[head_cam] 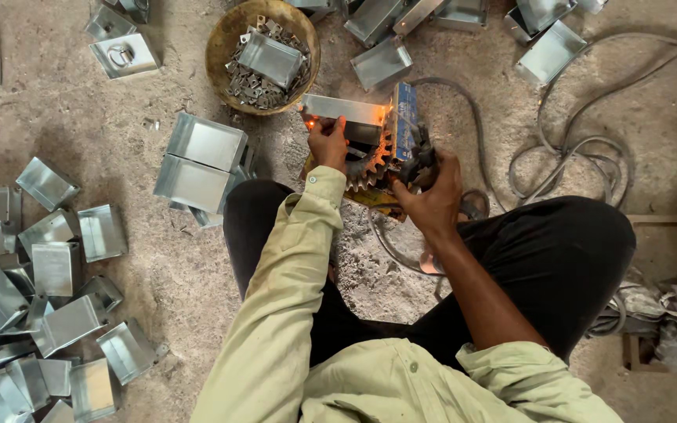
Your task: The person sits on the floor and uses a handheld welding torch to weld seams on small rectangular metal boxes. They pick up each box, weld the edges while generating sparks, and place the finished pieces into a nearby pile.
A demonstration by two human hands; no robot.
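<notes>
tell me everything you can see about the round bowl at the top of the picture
The round bowl is shallow, brownish and worn-looking, possibly rusted metal. It sits on the dusty concrete floor, just above and left of the person's left hand, apart from it. It holds a heap of small grey metal brackets, and an open sheet-metal box lies on top of them. Neither hand touches it.

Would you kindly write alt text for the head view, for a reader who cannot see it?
Seated on a dusty floor, a person's left hand holds a metal box where sparks glow, while the right hand grips a dark tool beside a gear. More boxes lie left; a bowl holds scrap.
</notes>
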